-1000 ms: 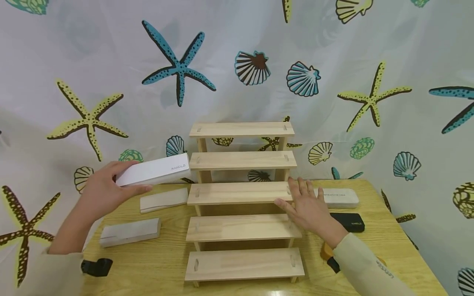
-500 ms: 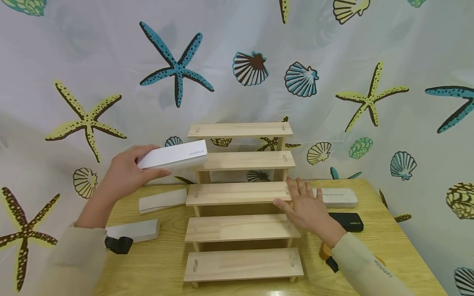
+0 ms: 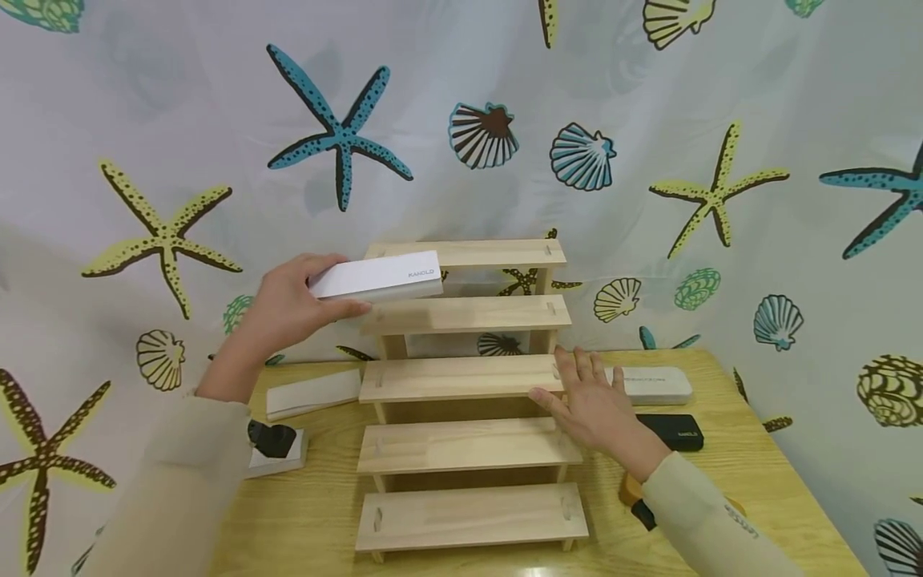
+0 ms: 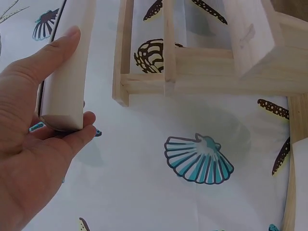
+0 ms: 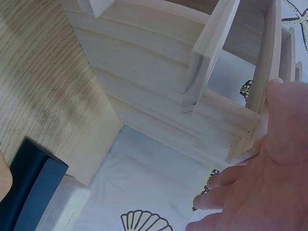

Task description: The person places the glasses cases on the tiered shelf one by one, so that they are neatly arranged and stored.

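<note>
In the head view my left hand (image 3: 288, 300) grips the left end of a white glasses case (image 3: 382, 276) marked KANOLD, thumb below and fingers behind. The case is held in the air in front of the top two tiers of a five-step wooden display rack (image 3: 461, 377). The left wrist view shows the case (image 4: 72, 77) between thumb and fingers of the left hand (image 4: 33, 115), apart from the wood. My right hand (image 3: 594, 401) rests against the right end of the middle tier, fingers straight. The right wrist view shows the right hand's (image 5: 264, 178) thumb touching the rack's edge.
Two white cases lie left of the rack: a rear one (image 3: 313, 393) and a front one (image 3: 292, 457) partly hidden by the left wrist. To the right lie a white case (image 3: 656, 385), a black case (image 3: 678, 433) and an orange item (image 3: 632, 489). A patterned curtain (image 3: 505, 192) hangs behind.
My left hand has carried the white glasses case rightward and up, from left of the rack to in front of its upper tiers. The right hand stays at the middle tier.
</note>
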The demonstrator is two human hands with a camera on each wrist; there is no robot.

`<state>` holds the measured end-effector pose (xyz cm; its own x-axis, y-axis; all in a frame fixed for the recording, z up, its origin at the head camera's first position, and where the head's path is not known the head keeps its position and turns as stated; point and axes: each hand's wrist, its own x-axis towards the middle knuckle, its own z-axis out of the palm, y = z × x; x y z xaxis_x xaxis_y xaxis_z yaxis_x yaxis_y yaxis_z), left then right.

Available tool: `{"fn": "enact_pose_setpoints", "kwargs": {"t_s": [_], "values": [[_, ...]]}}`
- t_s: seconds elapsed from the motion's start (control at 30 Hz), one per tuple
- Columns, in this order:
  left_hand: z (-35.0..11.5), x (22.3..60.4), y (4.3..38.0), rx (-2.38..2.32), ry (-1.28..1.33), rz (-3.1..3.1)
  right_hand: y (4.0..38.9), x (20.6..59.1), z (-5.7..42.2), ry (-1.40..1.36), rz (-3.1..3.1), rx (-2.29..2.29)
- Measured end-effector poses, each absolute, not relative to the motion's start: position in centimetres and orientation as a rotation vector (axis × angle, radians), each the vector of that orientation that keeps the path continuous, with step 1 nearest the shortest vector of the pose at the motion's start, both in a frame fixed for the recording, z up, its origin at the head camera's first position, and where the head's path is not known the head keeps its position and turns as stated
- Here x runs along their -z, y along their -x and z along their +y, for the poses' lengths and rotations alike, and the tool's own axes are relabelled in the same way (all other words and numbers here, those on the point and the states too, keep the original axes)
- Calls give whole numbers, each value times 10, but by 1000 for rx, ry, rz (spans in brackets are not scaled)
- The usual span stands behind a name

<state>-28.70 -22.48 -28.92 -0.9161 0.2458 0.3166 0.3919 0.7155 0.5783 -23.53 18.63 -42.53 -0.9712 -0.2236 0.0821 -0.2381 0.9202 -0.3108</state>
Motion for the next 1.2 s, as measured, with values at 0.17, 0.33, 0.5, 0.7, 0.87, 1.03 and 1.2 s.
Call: {"fn": "enact_pose_setpoints", "kwargs": {"t_s": [0.17,0.33,0.5,0.7,0.87,1.03,1.2], "values": [[-206,282,298,987,519,-2705,235,426,185,-367,-3041,-488],[-186,278,311,987,543,-2710,234,426,184,-365,-3039,-483],[-170,278,321,985,592,-2690,233,426,184,-364,-3037,-493],[-155,277,331,988,576,-2697,235,427,185,-366,-3041,-491],[-142,275,340,1001,583,-2710,236,426,186,-349,-3038,-493],[-128,273,346,1016,575,-2746,236,426,186,-355,-3042,-491],[-114,272,354,1060,599,-2734,236,426,186,-354,-3037,-492]]}}
